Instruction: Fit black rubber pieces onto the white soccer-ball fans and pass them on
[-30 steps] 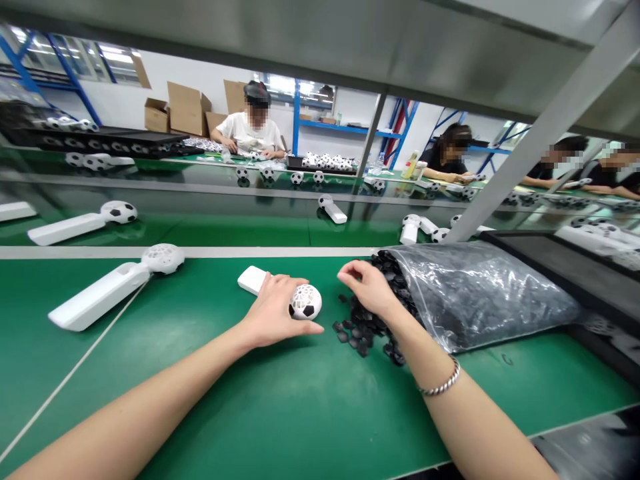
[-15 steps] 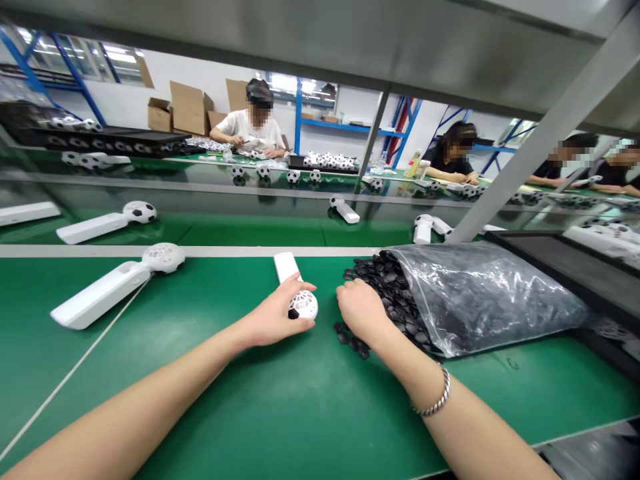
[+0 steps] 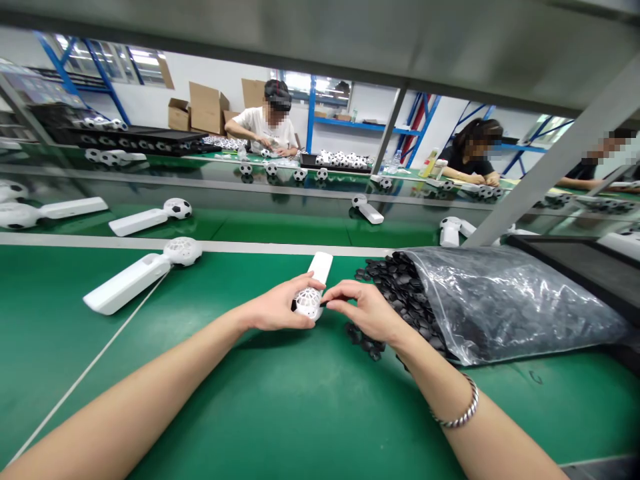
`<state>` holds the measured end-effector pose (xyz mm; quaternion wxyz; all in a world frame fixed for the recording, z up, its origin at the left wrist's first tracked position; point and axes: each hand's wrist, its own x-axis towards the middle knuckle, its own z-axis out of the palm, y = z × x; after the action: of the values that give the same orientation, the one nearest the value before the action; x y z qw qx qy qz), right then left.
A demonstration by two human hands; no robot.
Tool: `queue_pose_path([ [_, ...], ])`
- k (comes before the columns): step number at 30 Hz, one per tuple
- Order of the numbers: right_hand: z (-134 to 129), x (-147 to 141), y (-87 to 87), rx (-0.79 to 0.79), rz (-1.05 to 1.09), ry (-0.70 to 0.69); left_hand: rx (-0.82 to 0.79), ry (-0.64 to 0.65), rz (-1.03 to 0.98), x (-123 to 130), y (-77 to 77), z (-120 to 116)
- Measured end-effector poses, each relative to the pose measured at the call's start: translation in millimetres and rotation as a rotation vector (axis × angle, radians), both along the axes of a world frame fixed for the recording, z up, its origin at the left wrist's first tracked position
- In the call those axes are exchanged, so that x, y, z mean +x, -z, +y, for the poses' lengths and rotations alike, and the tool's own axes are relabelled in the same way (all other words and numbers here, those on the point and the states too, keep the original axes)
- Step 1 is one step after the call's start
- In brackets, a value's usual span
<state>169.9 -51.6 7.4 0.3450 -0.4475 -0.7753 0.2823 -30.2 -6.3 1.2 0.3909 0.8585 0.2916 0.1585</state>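
Note:
My left hand (image 3: 280,305) is wrapped round the ball-shaped head of a white handheld fan (image 3: 307,300); its handle points away from me. One black patch shows on the left side of that head, beside the white grille. Between thumb and forefinger, my right hand (image 3: 367,308) pinches a small black plastic piece (image 3: 324,304) against the right side of the fan head. Just right of this hand, a heap of black pieces (image 3: 400,287) spills from the mouth of a clear plastic bag (image 3: 520,300). Some loose ones lie under my right wrist.
Another white fan (image 3: 135,273) lies at left on the green bench (image 3: 240,413), near a thin pale cord (image 3: 95,360). Beyond the white strip, more football-headed fans (image 3: 150,217) lie on the green belt. A slanting metal post (image 3: 545,163) stands at right. Several people work opposite.
My right hand has come left from the heap to the fan head, bringing a black piece. The fan has turned so its handle leans right. The whole view has shifted a little.

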Motion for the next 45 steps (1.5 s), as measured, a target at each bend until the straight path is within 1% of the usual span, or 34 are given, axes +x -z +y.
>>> queue_pose_path([
  [3, -2, -5, 0.9, 0.075, -0.024, -0.077, 0.02, -0.003, -0.006, 0, -0.9, 0],
  [5, -3, -8, 2.6, 0.114, -0.018, -0.095, 0.023, -0.002, -0.011, 2, -0.2, -2],
  [8, -4, -12, 5.8, 0.123, 0.015, -0.09, 0.031, -0.007, -0.03, 4, 0.8, -4],
  [16, -4, -14, 10.1, -0.034, 0.108, 0.042, 0.034, -0.059, -0.045, 8, 1.6, -7],
  [21, -1, -13, 14.3, -0.118, 0.161, 0.031, 0.023, -0.077, -0.045, 9, 3.8, -6],
  [27, 0, -18, 20.5, -0.186, 0.256, 0.042, -0.073, -0.097, -0.068, 8, 7.3, -5],
  [29, 3, -17, 21.3, -0.209, 0.262, 0.031, -0.082, -0.103, -0.064, 8, 8.4, -6],
  [31, 8, -11, 20.7, -0.222, 0.201, 0.039, -0.064, -0.107, -0.054, 8, 9.0, -7],
  [32, 11, -6, 19.9, -0.201, 0.13, 0.083, -0.048, -0.114, -0.05, 9, 9.3, -8],
  [33, 14, 1, 19.1, -0.154, 0.014, 0.163, -0.03, -0.125, -0.047, 9, 9.6, -9],
  [36, 23, 26, 18.0, 0.042, -0.403, 0.495, 0.019, -0.196, -0.031, 13, 10.4, -11],
  [37, 25, 33, 18.6, 0.078, -0.495, 0.566, 0.03, -0.231, -0.022, 14, 10.4, -11],
  [38, 27, 40, 19.7, 0.092, -0.554, 0.606, 0.033, -0.262, -0.01, 15, 10.0, -11],
  [40, 30, 48, 22.9, 0.078, -0.592, 0.614, 0.02, -0.288, 0.015, 15, 7.8, -11],
  [43, 30, 52, 26.7, 0.06, -0.637, 0.587, -0.022, -0.255, 0.019, 11, 2.3, -8],
  [45, 29, 52, 26.2, 0.051, -0.647, 0.571, -0.058, -0.249, 0.01, 7, -0.6, -6],
])
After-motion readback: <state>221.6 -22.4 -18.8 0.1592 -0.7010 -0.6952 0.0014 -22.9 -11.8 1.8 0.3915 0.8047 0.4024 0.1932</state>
